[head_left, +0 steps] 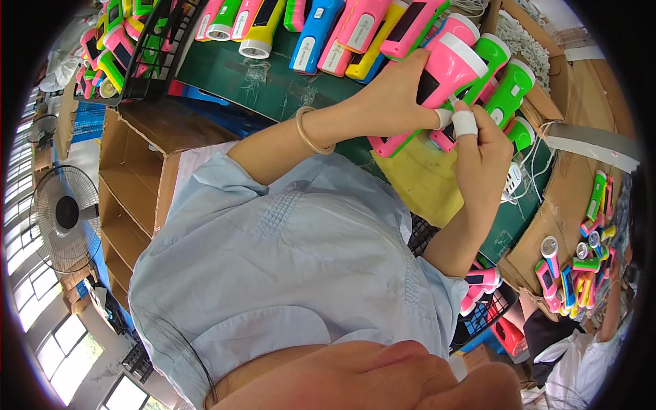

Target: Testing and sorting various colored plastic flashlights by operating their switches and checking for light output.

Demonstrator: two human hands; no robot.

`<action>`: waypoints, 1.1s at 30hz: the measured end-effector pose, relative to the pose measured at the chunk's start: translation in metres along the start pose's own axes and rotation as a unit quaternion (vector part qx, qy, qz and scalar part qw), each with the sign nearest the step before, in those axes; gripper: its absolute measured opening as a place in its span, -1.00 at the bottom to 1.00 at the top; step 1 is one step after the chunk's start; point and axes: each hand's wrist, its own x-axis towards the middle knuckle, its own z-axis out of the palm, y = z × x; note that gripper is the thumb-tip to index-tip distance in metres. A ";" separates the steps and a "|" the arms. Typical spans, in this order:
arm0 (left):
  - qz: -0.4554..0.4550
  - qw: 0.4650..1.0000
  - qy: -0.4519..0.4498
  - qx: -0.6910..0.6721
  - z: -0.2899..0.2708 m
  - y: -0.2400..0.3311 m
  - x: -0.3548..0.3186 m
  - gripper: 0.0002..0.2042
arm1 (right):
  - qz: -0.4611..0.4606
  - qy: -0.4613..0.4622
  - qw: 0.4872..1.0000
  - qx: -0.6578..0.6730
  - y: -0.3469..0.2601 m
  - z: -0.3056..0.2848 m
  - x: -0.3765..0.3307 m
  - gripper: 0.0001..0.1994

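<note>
My left hand (398,90), with a bangle at the wrist and white tape round the thumb, is wrapped round a pink and green flashlight (456,63). This flashlight has a white rim and a dark panel. Against its side, near the neck, my right hand (484,149) is closed in a pinch, with white tape round one finger. A small pale tip shows at the pinch, too small to name. Below my hands a yellow cloth (420,179) lies on the green table (239,85). Beside the held flashlight stand green ones (511,92).
Several colourful flashlights (318,34) line the table's far side. A black crate (147,58) of them stands at far left, above cardboard compartments (130,167). A box of small white parts (523,41) is at far right. White cables (523,171) hang near my right hand. Another person (567,362) sits at lower right.
</note>
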 end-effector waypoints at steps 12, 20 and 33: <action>-0.038 0.947 0.082 -0.307 -0.022 0.000 0.018 -0.54 | -0.026 0.191 0.978 0.078 0.001 -0.010 -0.030 -0.75; 0.023 0.908 0.030 -0.417 0.002 0.014 0.016 -0.66 | 0.108 -0.097 0.928 0.343 0.019 0.022 -0.016 -0.61; 0.093 0.959 0.156 -0.219 0.026 0.007 0.043 -0.58 | 0.175 0.026 0.911 0.373 0.058 0.038 -0.003 -0.62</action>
